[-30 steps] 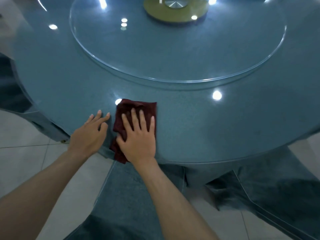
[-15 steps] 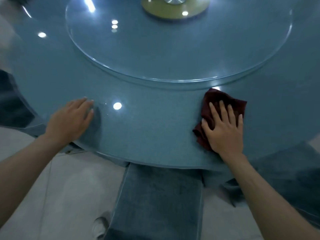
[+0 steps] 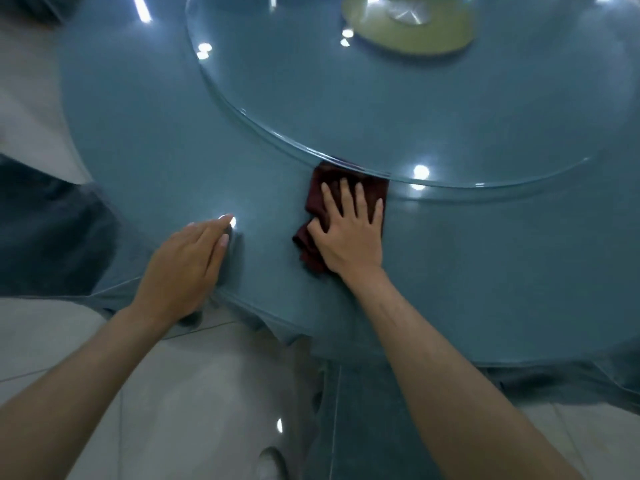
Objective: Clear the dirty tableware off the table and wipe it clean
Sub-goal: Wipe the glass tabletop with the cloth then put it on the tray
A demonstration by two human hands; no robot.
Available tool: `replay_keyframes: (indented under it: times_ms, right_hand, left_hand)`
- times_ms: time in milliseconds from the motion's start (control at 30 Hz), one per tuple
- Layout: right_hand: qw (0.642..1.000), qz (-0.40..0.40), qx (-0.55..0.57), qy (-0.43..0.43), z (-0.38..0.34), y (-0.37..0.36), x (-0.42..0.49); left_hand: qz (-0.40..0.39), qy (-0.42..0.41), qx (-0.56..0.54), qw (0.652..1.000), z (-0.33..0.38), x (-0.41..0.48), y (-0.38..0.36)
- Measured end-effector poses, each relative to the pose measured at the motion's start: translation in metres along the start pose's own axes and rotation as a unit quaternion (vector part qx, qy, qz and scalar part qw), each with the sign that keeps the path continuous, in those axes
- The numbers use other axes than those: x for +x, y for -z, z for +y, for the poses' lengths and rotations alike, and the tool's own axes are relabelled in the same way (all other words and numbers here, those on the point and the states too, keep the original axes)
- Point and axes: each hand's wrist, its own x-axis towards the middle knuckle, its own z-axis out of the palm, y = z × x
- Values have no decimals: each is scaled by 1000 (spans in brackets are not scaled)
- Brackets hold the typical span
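A round blue table [image 3: 145,140] fills the view, with a glass turntable [image 3: 381,109] on top of it. A dark red cloth [image 3: 313,199] lies on the table right at the turntable's near rim. My right hand [image 3: 348,233] presses flat on the cloth with fingers spread and straight. My left hand [image 3: 183,268] rests flat on the table near its front edge, left of the cloth, fingers together. No tableware shows on the table.
A yellow-green hub [image 3: 408,26] sits at the turntable's middle. The blue tablecloth [image 3: 363,393] hangs down below the table's edge over a pale tiled floor [image 3: 194,393]. A shoe tip [image 3: 273,462] shows at the bottom.
My right hand slid the cloth right, then back left and up against the turntable's rim. My left hand stays flat near the table's front edge. The view shifted.
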Motion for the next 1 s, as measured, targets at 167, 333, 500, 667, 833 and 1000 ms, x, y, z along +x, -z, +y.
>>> replay_keyframes:
  times_ms: [167,333,500,667,833,1000]
  right_hand:
    - [995,-12,21,102,-98,-20,3]
    - [987,3,31,160,-81,-28,-4]
    - [999,36,5,32,-5,-14,-31]
    - [997,53,-17,-50,65,7,-90]
    - [986,83,-45,-141,119,20,-138]
    - [977,96,-52,-181,107,13,-151]
  left_hand:
    - [-15,36,21,999,-55,1,15]
    - [-20,93,24,995,-61,-6,-9]
    - [-21,114,26,993,-59,-5,-8]
    - [-47,142,5,989,-50,0,2]
    - [-69,136,28,988,-46,1,7]
    - [-53,133,40,989,-42,3,1]
